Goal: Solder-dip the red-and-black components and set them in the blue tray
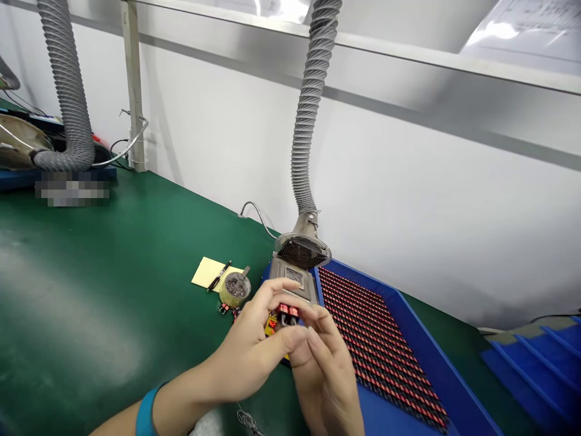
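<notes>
My left hand [252,348] and my right hand [324,369] meet in front of a solder pot [295,277]. Between their fingers is a small red-and-black coil [288,311] with two red windings side by side. The left fingers reach over its far side, and the left thumb lies along the near side. The right fingers are closed around the same coil, with thumb and fingertip pressed together. Behind the hands, a yellow panel with a red digital display [272,324] is partly covered. To the right, a blue tray [408,321] holds tight rows of similar red-and-black coils [376,339].
A grey extraction hose [308,121] ends in a round hood above the pot. Left of the pot stand a cup of grey bits [235,289], a yellow notepad [206,271] and a pen [219,275]. Blue ribbed trays [540,369] lie far right on the green table [149,254].
</notes>
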The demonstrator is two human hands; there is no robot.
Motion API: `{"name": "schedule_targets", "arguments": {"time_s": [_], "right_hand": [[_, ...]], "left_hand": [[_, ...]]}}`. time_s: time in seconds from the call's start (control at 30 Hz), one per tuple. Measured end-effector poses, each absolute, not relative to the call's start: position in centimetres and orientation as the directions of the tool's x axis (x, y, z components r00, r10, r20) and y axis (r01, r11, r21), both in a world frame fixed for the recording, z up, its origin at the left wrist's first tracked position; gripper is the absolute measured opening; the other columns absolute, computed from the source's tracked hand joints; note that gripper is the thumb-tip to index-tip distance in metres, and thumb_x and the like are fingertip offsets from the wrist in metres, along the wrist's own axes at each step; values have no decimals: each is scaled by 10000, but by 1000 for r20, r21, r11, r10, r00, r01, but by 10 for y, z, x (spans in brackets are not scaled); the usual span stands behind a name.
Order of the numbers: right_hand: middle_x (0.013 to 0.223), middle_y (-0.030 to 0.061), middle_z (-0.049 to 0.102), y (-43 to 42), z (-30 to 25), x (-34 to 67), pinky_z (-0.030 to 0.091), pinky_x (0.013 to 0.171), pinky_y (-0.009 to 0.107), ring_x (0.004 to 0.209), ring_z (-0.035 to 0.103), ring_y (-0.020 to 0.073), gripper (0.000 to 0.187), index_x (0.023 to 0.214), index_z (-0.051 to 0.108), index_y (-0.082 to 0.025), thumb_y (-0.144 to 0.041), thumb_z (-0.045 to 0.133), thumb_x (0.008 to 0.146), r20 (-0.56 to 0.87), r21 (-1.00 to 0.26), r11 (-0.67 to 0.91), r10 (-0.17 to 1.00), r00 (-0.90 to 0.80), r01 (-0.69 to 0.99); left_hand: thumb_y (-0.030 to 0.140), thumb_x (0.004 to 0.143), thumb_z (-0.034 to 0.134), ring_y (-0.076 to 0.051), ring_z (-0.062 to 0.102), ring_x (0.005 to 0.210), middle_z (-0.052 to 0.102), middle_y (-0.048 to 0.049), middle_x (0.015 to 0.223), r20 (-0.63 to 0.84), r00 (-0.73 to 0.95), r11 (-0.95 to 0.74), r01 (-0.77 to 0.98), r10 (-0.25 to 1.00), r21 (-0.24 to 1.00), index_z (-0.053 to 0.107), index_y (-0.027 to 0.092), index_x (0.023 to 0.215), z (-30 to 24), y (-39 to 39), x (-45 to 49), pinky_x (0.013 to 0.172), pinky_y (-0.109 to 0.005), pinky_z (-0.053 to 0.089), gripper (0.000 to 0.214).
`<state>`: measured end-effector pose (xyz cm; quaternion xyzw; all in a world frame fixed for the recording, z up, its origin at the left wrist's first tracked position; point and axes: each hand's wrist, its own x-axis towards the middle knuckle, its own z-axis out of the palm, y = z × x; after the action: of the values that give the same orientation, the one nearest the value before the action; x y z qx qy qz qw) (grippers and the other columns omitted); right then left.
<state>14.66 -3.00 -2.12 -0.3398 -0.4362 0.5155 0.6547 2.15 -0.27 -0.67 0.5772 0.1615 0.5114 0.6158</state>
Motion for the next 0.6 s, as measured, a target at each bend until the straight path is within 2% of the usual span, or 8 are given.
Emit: {"name": "schedule_targets", "arguments": {"time_s": [0.07,0.13,0.2,0.3,0.4,0.5,0.6], "right_hand": [[1081,49,696,-29,-25,143,571,818,360,986,681,223,251,1065,664,-309,-357,693,821,171,-862,182,983,66,-473],[1035,43,726,-28,-27,141,592,774,347,900,714,215,279,1046,695,-314,-383,737,779,162,-825,167,985,58,-541],[935,32,745,-27,-26,139,600,711,294,806,724,186,245,966,734,-297,-369,781,737,150,-821,165,986,74,-546],[854,34,748,-24,-23,136,591,724,260,791,719,165,189,867,760,-262,-325,818,699,137,-847,195,979,152,-494],[829,39,746,-23,-25,135,580,731,242,791,710,155,155,816,763,-245,-306,825,689,135,-875,211,971,200,-436],[792,22,733,-22,-30,138,569,725,223,784,696,146,158,791,761,-248,-312,840,670,120,-900,203,966,229,-385],[825,16,732,-24,-30,140,549,794,238,860,684,160,161,779,759,-257,-320,849,660,104,-923,163,978,180,-350]], "left_hand": [[199,878,603,-170,552,1182,611,-61,1267,382,436,-214,-386,815,897,462,255,1293,-7,-5,23,1026,-323,432,442],[185,860,620,-192,503,1273,572,-52,1363,361,440,-229,-325,822,918,503,279,1304,-5,-7,23,1084,-368,395,469],[182,843,624,-205,520,1263,602,-50,1335,340,406,-228,-300,849,927,588,264,1244,-2,-6,23,1080,-381,408,411],[186,796,656,-205,614,1126,691,-77,1171,311,351,-191,-336,883,922,709,181,1018,2,2,21,995,-342,480,228],[170,740,699,-180,662,945,731,-75,983,270,343,-127,-386,900,914,727,140,769,2,12,18,843,-283,528,50],[235,733,739,-119,633,676,715,-35,732,175,339,-6,-446,924,895,726,128,722,1,17,15,634,-218,507,109],[290,729,759,-96,594,577,676,-9,614,132,294,36,-505,947,862,712,126,683,1,17,13,568,-197,482,176]]}}
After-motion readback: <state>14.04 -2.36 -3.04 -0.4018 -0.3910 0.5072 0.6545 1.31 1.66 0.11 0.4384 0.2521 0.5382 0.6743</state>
